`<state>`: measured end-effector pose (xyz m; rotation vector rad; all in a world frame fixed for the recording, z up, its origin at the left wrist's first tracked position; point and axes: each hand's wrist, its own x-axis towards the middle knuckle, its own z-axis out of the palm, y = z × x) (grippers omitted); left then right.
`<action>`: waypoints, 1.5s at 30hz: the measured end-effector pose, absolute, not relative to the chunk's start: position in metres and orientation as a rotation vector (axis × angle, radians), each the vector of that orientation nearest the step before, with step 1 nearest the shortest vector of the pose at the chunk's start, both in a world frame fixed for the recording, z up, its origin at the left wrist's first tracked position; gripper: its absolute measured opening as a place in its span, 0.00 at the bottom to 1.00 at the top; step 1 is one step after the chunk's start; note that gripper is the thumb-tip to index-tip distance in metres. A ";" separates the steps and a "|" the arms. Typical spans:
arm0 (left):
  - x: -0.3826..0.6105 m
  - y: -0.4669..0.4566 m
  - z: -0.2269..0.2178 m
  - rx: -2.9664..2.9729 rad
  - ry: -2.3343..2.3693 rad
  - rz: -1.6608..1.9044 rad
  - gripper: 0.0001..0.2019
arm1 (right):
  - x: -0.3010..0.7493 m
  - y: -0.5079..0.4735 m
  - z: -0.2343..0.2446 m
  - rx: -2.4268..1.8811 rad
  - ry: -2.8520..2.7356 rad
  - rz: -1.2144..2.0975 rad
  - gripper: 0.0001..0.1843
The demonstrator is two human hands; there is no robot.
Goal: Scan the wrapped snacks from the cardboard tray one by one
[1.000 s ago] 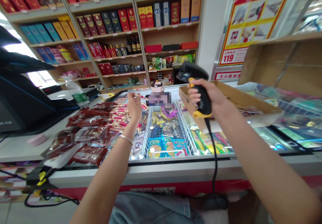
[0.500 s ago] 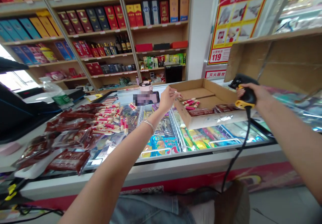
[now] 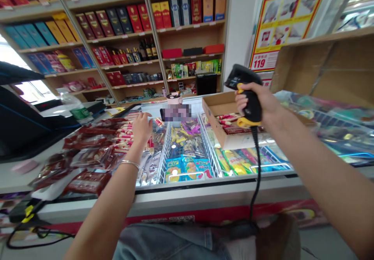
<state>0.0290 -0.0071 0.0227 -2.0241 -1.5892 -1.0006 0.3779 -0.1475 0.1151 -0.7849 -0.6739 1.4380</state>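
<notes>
My right hand grips a black-and-yellow barcode scanner, its cord hanging down in front of the freezer. My left hand hovers at the right side of a pile of red-and-white wrapped sausages, fingers apart and nothing visibly held; some of the sausages are hidden behind it. Left of the pile lie brown vacuum-packed food packets. Beyond the scanner, a shallow cardboard box contains several similar sausages and a few brown packets, partly covered by the right hand and scanner.
Beneath the goods is a glass-topped freezer with wire baskets of colourful packs. A phone on a pink stand rises at the back. A large open carton stands right, a plastic bottle left. Shelves of boxed goods line the wall.
My left hand has moved left from the cardboard box's edge to the sausage pile. My right hand has carried the scanner left and slightly up, in front of the box.
</notes>
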 end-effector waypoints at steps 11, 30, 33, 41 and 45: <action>0.035 0.004 0.001 -2.321 -1.537 -0.385 0.23 | 0.255 -0.082 0.025 -0.913 -0.855 1.845 0.07; 0.036 0.004 -0.004 -1.969 -1.979 -0.540 0.14 | 0.269 -0.082 0.004 -1.029 -0.626 1.729 0.10; 0.036 0.002 -0.004 -1.937 -2.009 -0.537 0.16 | 0.269 -0.083 0.003 -1.013 -0.660 1.737 0.10; 0.029 0.000 0.015 -1.881 -1.878 -1.041 0.12 | 0.270 -0.081 0.001 -1.023 -0.684 1.726 0.09; 0.028 0.009 0.015 -1.889 -1.713 -1.473 0.09 | 0.266 -0.086 0.006 -1.041 -0.723 1.748 0.09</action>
